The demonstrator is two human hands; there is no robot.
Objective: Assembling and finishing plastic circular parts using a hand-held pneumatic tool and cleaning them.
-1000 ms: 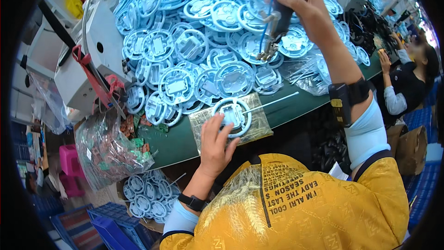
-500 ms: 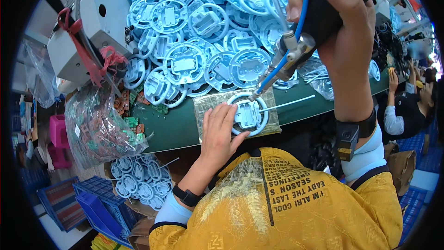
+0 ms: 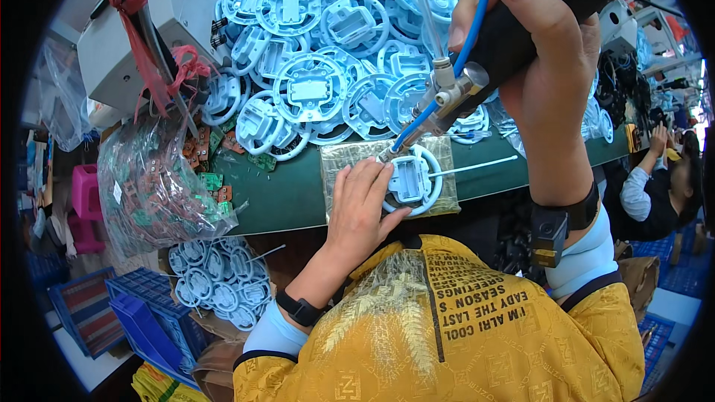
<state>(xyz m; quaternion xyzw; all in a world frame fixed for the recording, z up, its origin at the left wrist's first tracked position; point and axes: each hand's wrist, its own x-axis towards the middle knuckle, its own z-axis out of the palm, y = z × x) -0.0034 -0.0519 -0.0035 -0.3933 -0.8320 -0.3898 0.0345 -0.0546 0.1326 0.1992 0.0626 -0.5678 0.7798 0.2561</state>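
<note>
A light-blue plastic ring part [image 3: 409, 181] with a box-shaped centre lies on a tape-wrapped pad [image 3: 337, 155] at the table's near edge. From its right side a thin pale rod [image 3: 480, 165] sticks out. My left hand [image 3: 361, 205] grips the ring's left side, fingers over the rim and thumb at the lower edge. My right hand [image 3: 551, 52] is wrapped around a black power screwdriver [image 3: 510, 48] with a metal nose, a blue hose and a clear tube. The driver slants down, its tip at the ring's upper left, close to my left fingertips, which partly hide the contact.
Behind the pad rises a heap of similar blue ring parts [image 3: 309, 89]. To the left are a bag of circuit boards [image 3: 160, 186] and a grey metal box [image 3: 134, 48]. More rings [image 3: 223, 283] lie below, near blue crates [image 3: 160, 320]. Another person [image 3: 652, 193] sits far right.
The screwdriver tip has moved left along the ring, from its top to its upper left beside my left fingers. My left hand keeps its hold. The whole view has shifted slightly.
</note>
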